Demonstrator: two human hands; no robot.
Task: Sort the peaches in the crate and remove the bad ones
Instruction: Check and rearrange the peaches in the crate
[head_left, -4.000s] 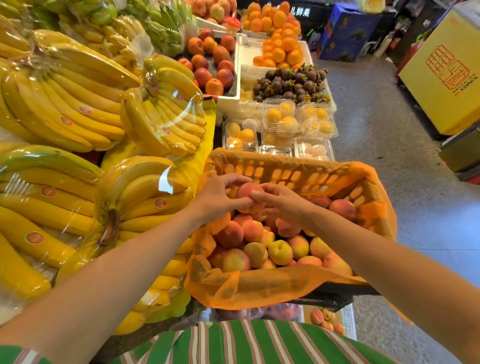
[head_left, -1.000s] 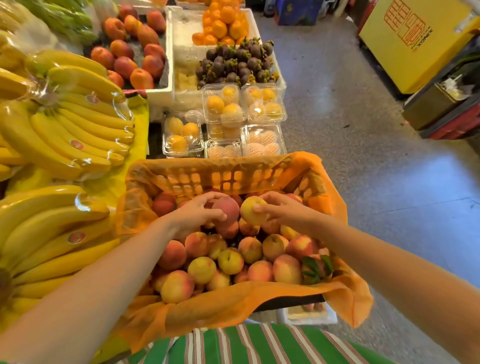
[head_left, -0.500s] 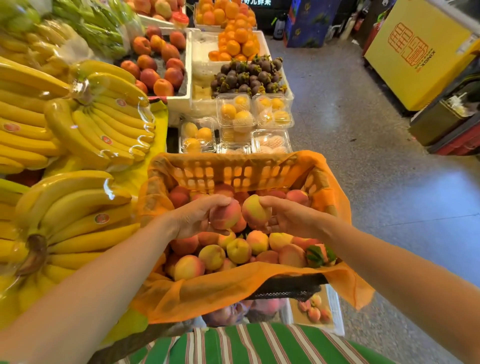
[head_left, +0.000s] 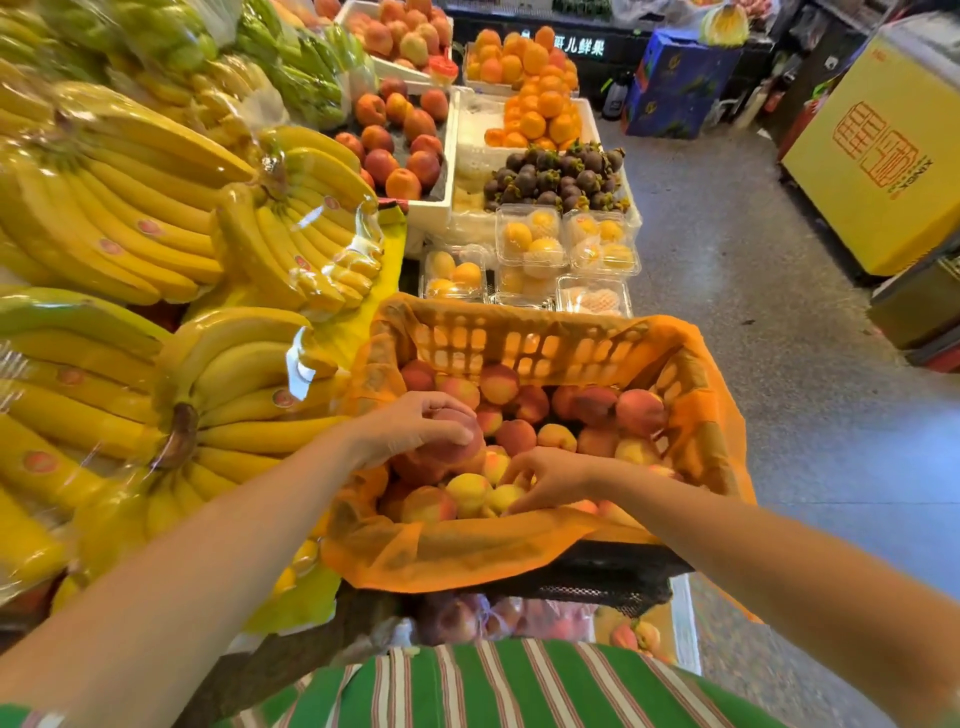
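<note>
Head view: the left hand (head_left: 413, 426) curls round a reddish round peach (head_left: 460, 441) at nine o'clock in the orange-mesh-lined plastic lattice crate (head_left: 519, 338). The right hand (head_left: 553, 478) digs among yellow peaches (head_left: 467, 491) at six o'clock, and I cannot tell its grip. The crate is heaped full, so most sorting seems left. Wrapped yellow banana bunches (head_left: 234, 395) crowd its nine o'clock side.

Orange-lined crate (head_left: 519, 338), yellow bananas (head_left: 130, 197), green-striped shirt (head_left: 519, 686)

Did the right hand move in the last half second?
Yes. The right hand moved from the middle of the crate toward its near rim.
</note>
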